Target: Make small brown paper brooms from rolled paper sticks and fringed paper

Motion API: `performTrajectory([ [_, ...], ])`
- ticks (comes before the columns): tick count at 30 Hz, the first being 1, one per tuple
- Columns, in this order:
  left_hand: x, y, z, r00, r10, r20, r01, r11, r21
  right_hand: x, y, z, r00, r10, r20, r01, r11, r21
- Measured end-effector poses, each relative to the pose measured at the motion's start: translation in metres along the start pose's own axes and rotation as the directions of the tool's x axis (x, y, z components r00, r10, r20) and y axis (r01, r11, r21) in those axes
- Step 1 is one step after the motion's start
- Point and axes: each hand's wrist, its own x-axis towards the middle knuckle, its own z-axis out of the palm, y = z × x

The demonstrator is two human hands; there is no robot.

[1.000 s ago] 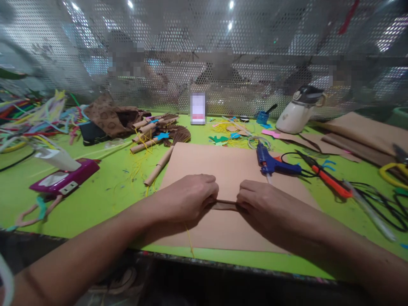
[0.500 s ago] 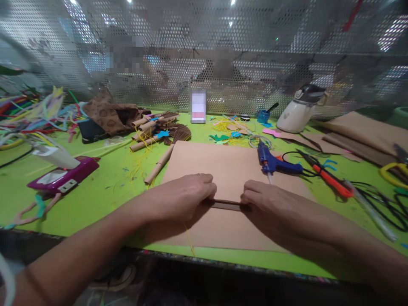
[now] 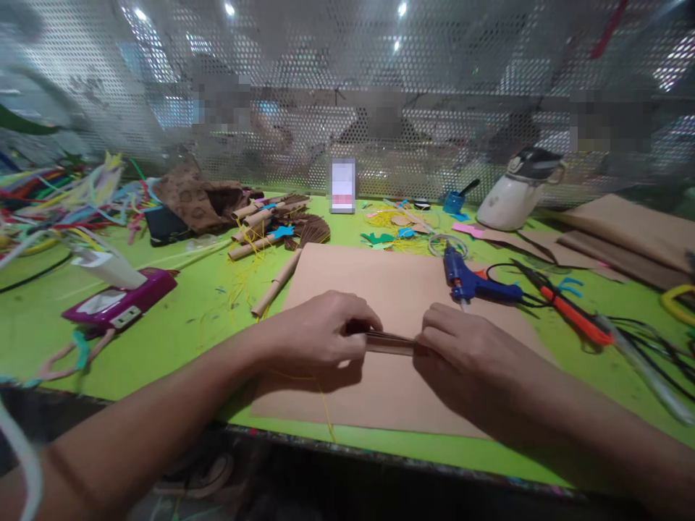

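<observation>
My left hand (image 3: 320, 333) and my right hand (image 3: 461, 347) pinch the two ends of a narrow folded strip of brown paper (image 3: 389, 342), held just above a large sheet of brown paper (image 3: 380, 275) that lies on the green table (image 3: 179, 318). Both hands have their fingers curled closed on the strip. The middle of the strip shows between the hands; its ends are hidden under my fingers.
A blue glue gun (image 3: 472, 281) lies right of the sheet, beside red-handled scissors (image 3: 570, 315) and black cords. Rolled brown paper tubes (image 3: 266, 224) and coloured strips lie to the left, with a magenta box (image 3: 119, 304). A white kettle (image 3: 515, 192) stands at the back right.
Both hands have lifted the strip slightly off the sheet, and my left fingers have curled tighter round its end. The view shifted a little.
</observation>
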Motion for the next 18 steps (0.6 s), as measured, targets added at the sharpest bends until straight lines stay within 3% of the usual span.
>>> performTrajectory([
  [4, 0.002, 0.003, 0.000, 0.994, -0.090, 0.055, 0.100, 0.972, -0.214, 0.002, -0.002, -0.001, 0.996, -0.049, -0.076, 0.044, 0.997, -0.057],
  [10, 0.005, -0.001, 0.002, 0.987, -0.142, 0.076, 0.158, 0.943, -0.295, 0.006, -0.005, 0.002, 0.989, -0.046, -0.143, 0.034, 0.996, -0.086],
  [15, 0.005, -0.002, 0.005, 0.985, -0.164, 0.048, 0.171, 0.939, -0.298, 0.007, -0.004, -0.003, 0.992, 0.060, -0.112, -0.044, 0.989, 0.142],
  [18, 0.005, -0.002, 0.011, 0.994, -0.112, 0.002, 0.108, 0.953, -0.283, 0.008, -0.003, -0.004, 0.983, 0.153, -0.100, -0.117, 0.947, 0.299],
])
